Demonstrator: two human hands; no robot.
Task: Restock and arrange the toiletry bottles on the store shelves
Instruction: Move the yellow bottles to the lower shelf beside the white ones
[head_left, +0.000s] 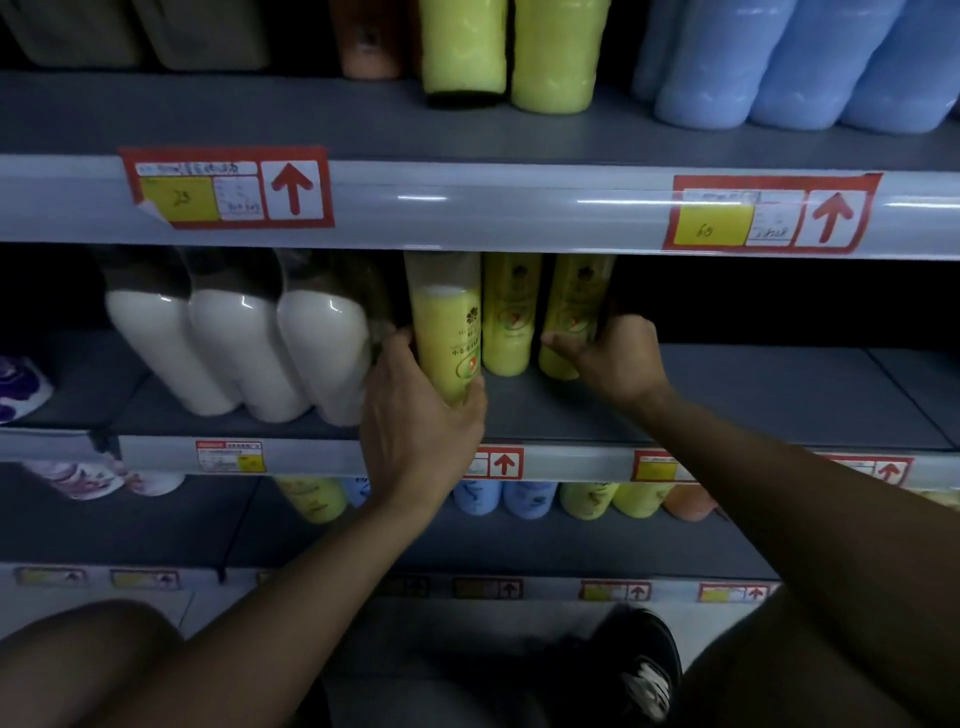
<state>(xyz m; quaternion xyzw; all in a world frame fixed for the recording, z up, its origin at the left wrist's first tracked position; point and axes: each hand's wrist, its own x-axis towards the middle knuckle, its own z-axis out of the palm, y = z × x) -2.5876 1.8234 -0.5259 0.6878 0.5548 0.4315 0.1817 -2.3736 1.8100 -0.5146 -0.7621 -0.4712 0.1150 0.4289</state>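
There is just one view, from a camera worn on the person's head. It looks forward and a bit down, straight at the store shelves, and it is very close to them. The middle shelf (727, 400) fills the center. The shelf above (260, 119) sits at the top edge, and lower shelves run under it. Both arms reach in from the bottom. At the very bottom the camera sees a knee and a dark shoe (641, 670) on the floor.

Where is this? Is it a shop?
Yes, most likely a shop aisle. Rows of yellow bottles and white bottles stand on grey shelves, with red price tags on the shelf edges. Both hands are holding yellow bottles.
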